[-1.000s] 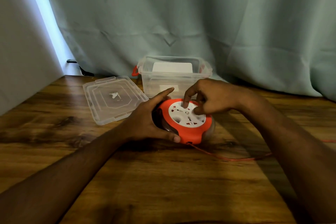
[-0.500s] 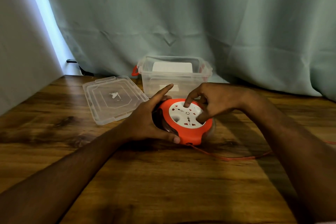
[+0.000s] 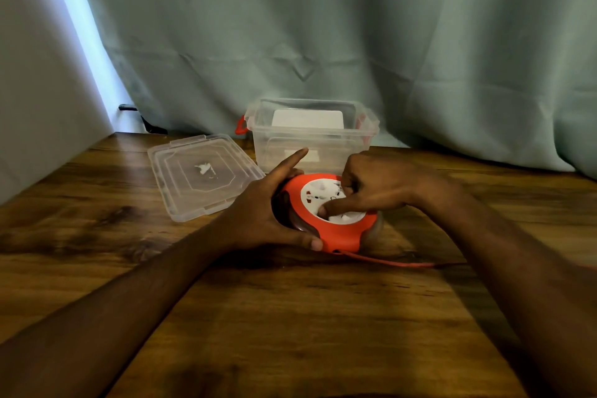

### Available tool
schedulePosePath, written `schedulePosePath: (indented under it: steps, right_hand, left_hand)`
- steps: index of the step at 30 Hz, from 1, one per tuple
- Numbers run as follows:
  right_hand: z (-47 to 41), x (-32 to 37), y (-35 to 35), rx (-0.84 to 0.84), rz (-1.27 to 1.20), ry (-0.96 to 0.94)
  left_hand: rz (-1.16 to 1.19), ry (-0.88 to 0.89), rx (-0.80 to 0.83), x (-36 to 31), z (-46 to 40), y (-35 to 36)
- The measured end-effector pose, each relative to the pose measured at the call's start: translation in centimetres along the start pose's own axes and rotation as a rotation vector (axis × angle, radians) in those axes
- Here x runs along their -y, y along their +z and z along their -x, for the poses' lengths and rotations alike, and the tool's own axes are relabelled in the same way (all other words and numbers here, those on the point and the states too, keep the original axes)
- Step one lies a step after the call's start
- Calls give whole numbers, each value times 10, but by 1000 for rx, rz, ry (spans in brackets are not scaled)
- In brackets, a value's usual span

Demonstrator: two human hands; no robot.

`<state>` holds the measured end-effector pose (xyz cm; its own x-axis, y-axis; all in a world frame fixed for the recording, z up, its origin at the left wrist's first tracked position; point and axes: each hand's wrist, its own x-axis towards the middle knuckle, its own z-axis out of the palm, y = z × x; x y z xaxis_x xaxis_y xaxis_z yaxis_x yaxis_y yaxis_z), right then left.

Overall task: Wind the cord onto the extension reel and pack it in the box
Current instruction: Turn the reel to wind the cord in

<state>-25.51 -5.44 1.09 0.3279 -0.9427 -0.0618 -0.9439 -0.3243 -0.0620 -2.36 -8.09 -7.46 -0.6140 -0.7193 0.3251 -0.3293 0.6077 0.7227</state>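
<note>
Left hand [image 3: 258,213] is cupping the left rim of the orange extension reel [image 3: 329,220], thumb curled round the near edge, index finger pointing straight out; right hand [image 3: 371,191] is lying on the white socket face, fingers bent, one fingertip pressing into it; reel is sitting on the desk [image 3: 290,317]; orange cord [image 3: 394,262] is trailing rightward; clear box [image 3: 311,136] is standing open just behind, lid [image 3: 202,174] lying flat to its left.

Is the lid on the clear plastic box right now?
No, the lid lies flat on the table to the left of the box, whose top is open.
</note>
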Motion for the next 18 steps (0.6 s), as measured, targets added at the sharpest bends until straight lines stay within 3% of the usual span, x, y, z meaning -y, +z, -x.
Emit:
schedulePosePath:
  steps: [6,10,18]
  right_hand:
    - [0,-10,-10,-13,-125,-28]
    - [3,-14,-18,66,-236,-123]
    - [1,-18,-14,133,-167,-134]
  left_hand:
    - [-9,-2,-1,1,0,0]
    - [-3,-3,12,0,0,0]
    - [-6,-6,21,-1,1,0]
